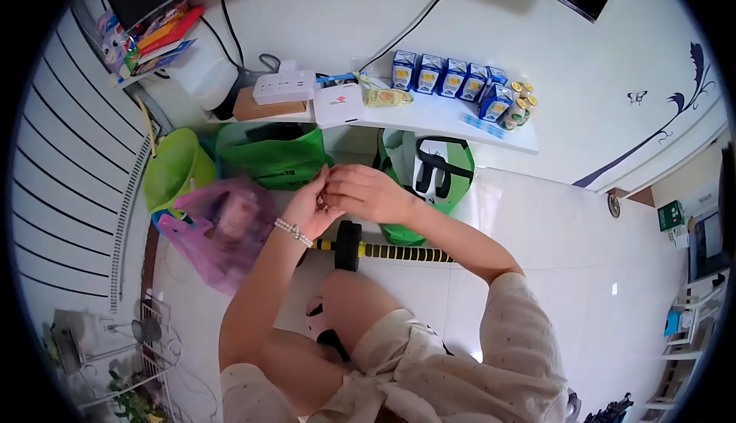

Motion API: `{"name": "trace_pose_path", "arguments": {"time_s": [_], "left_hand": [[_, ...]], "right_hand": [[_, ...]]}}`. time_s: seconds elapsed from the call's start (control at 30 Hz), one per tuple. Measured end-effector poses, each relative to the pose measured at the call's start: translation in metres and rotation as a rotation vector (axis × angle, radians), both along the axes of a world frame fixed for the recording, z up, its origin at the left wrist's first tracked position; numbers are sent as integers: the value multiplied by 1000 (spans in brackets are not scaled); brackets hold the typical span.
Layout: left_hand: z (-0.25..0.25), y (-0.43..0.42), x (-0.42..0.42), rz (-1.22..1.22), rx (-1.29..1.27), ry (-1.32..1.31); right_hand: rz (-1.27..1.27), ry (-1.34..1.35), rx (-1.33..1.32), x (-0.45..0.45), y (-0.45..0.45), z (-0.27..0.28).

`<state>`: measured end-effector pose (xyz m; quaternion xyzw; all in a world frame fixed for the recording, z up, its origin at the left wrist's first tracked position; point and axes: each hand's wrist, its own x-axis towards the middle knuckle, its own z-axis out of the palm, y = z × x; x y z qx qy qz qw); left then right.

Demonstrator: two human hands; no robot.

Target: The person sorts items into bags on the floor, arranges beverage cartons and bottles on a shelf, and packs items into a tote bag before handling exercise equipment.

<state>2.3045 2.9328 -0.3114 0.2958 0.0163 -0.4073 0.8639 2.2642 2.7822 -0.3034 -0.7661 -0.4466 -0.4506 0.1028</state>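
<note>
My left hand, with a beaded bracelet at its wrist, meets my right hand in front of my body. The fingers of both are bent and pressed together, and whatever may be between them is hidden. Just behind them stands a green bag. Below the hands, on the floor, lies a yellow-and-black bar with a black wheel. A pink plastic bag rests to the left of my left hand.
Along the wall runs a white shelf bearing several blue cartons, small bottles, a white box and a power strip. Under it stands another green bag. A green bucket is at the left, near a wire rack.
</note>
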Motion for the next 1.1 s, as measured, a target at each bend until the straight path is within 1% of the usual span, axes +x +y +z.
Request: {"name": "trace_pose_path", "arguments": {"time_s": [0.03,0.07,0.1,0.13,0.17,0.2,0.23,0.27,0.3,0.37,0.4,0.43,0.5,0.53,0.6,0.73,0.8,0.83,0.9,0.93,0.97,1.0,1.03,1.1], "left_hand": [[-13,8,2,50,66,58],[-26,15,3,74,-16,4],[-21,17,1,76,-14,-2],[-14,18,-2,252,102,203],[-11,20,-6,429,216,414],[-20,27,-7,436,215,411],[-36,38,-6,375,172,415],[-44,46,-5,315,130,415],[-39,46,-10,320,131,412],[-28,43,-19,239,144,328],[-25,40,-18,215,167,371],[-27,40,-18,216,166,372],[-32,40,-18,134,156,392],[-33,40,-19,137,154,393],[-32,39,-24,104,175,351],[-32,36,-27,81,165,364],[-39,36,-26,49,100,309],[-39,32,-26,47,100,306],[-38,18,-27,139,105,287],[-37,12,-27,138,103,286],[-34,7,-26,157,38,206],[-33,1,-27,176,-25,130],[-32,-4,-28,175,-24,132],[-31,-14,-32,259,66,-178]], "right_hand": [[25,137,83,0,-6,0],[56,271,168,2,-12,0],[-25,231,158,11,-29,-9],[-231,358,155,19,-45,-8],[-315,367,342,45,-64,-24],[-469,348,391,62,-77,-25],[-476,283,403,81,-92,-30],[-491,345,399,98,-107,-40],[-485,343,401,106,-111,-39],[-759,559,239,119,-117,-42],[-783,633,282,124,-117,-46],[-782,634,280,127,-118,-50],[-924,557,144,132,-119,-56],[-921,557,141,132,-120,-58],[-1001,423,-10,132,-124,-62],[-989,412,-11,130,-135,-64],[-961,357,119,118,-135,-60],[-963,353,120,106,-125,-49],[-821,244,319,75,-93,-32],[-743,246,319,59,-74,-28],[-665,248,318,42,-54,-24],[-651,290,290,25,-33,-20],[-636,333,263,9,-13,-17],[-594,473,242,-18,18,-11]]}}
